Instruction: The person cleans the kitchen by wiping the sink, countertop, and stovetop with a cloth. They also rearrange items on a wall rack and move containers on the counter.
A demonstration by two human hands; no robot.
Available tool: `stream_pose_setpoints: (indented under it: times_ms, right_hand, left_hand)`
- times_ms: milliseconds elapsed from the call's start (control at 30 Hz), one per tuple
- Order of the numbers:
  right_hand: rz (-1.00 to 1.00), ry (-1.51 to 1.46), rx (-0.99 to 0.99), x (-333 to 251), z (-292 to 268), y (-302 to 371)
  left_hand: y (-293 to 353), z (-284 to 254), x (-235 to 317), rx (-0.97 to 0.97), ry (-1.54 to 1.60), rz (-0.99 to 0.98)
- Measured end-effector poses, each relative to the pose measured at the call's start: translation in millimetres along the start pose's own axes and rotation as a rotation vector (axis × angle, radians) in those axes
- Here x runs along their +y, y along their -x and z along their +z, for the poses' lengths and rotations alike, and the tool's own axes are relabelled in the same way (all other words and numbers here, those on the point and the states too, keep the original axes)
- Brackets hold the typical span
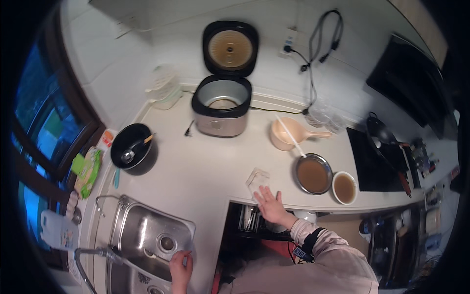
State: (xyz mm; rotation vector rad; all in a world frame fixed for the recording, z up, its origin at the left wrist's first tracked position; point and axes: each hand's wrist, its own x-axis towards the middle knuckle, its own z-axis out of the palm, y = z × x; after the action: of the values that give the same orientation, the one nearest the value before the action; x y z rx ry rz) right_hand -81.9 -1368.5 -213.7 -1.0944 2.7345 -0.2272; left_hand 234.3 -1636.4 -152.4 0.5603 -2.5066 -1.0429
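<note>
My right hand (272, 208) reaches over the counter's front edge, palm down with its fingers stretched and spread. Its fingertips touch the near end of a thin, pale, folded piece that looks like a cloth (258, 179). At the right rim of the steel sink (147, 230), my left hand (181, 267) has its fingers curled in; whether anything is in them is hidden. To the right of the cloth stand a metal bowl of brown liquid (314, 175) and a white bowl of similar liquid (345, 188).
An open rice cooker (222, 125) stands at the back. Beside it are a peach dipper (285, 135) with a white stick across it and, left, a black inner pot (135, 152) holding a ladle. A wok (384, 134) sits on the right-hand stove. An open drawer (249, 219) lies below the counter.
</note>
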Motion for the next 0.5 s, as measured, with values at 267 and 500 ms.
stream_pose_setpoints:
  times_ms: [267, 500]
  right_hand:
    - [-0.02, -0.034, -0.119, 16, -26, -49]
    - [-0.392, -0.357, 0.094, 72, -141, -24]
  left_hand:
    - [-111, 82, 85, -0.149, -0.007, 0.292]
    - [-195, 164, 168, -0.301, 0.346, 0.083]
